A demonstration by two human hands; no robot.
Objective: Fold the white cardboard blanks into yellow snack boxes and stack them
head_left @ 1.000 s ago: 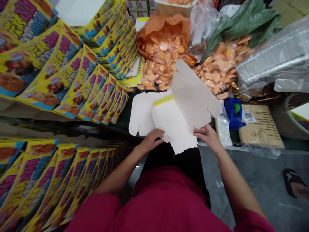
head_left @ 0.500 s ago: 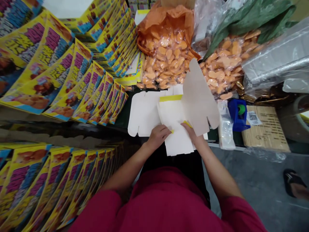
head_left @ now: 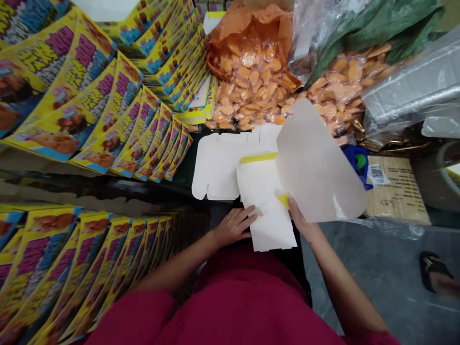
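Observation:
A partly folded cardboard box, white inside with yellow edge strips, lies in front of me at the table's edge. Its large pale flap stands out to the right, smooth and rounded at the corners. My left hand is at the box's left side, fingers stretched out, their tips on the white card. On the other side, my right hand grips the right edge near a small yellow tab, with the thumb side up; part of its fingers is hidden behind the card. Another flat white cardboard sheet lies behind the box.
Rows of printed yellow boxes stand on the left, with more below them. At the back, an orange bag spills wrapped orange pieces. A blue tape dispenser and a wooden-looking block sit at right. A person's sandalled foot is on the floor.
The box has come nearer to me, and its large flap has swung out to the right. My left hand's fingers have straightened from a pinch. My right hand has moved slightly right and nearer.

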